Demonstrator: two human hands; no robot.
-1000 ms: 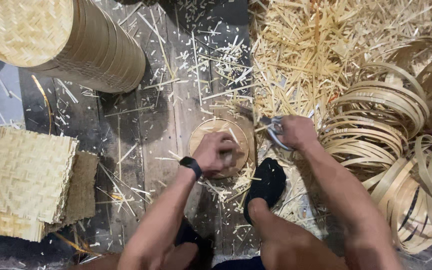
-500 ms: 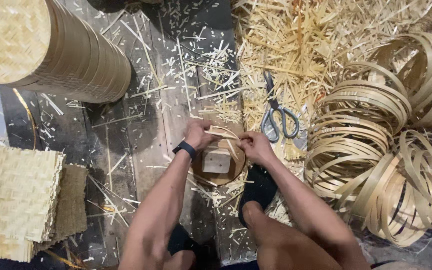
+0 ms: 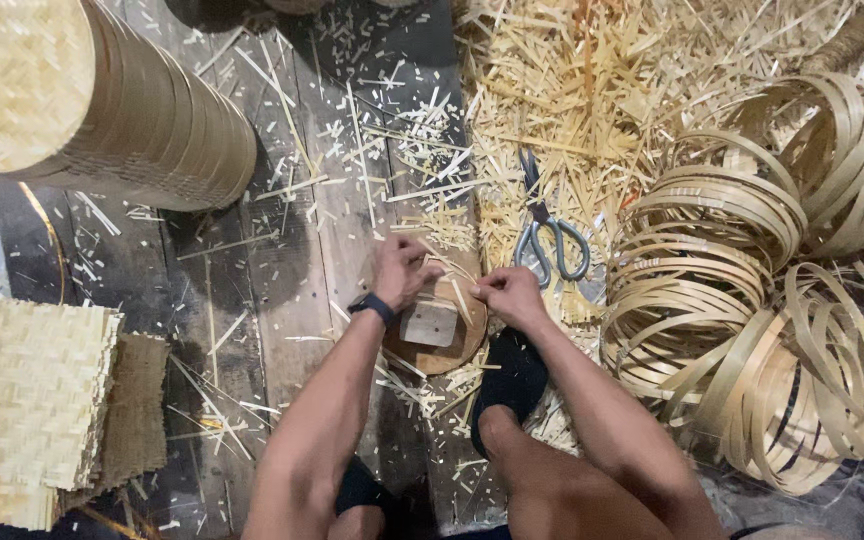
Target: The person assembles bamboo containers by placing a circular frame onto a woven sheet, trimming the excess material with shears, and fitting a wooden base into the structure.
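Both hands working low on the plank floor: left hand pinching the far rim of a small round bamboo piece, right hand closing on a thin strip at its near-right edge. Probably fitting or tucking the rim strip. Needing next a firm hold on the rim while seating the strip. Scissors lying just beside, among bamboo offcuts.

The left hand and right hand cover the round form's upper rim. The woven mat stack and tall basket stack run past the left edge.
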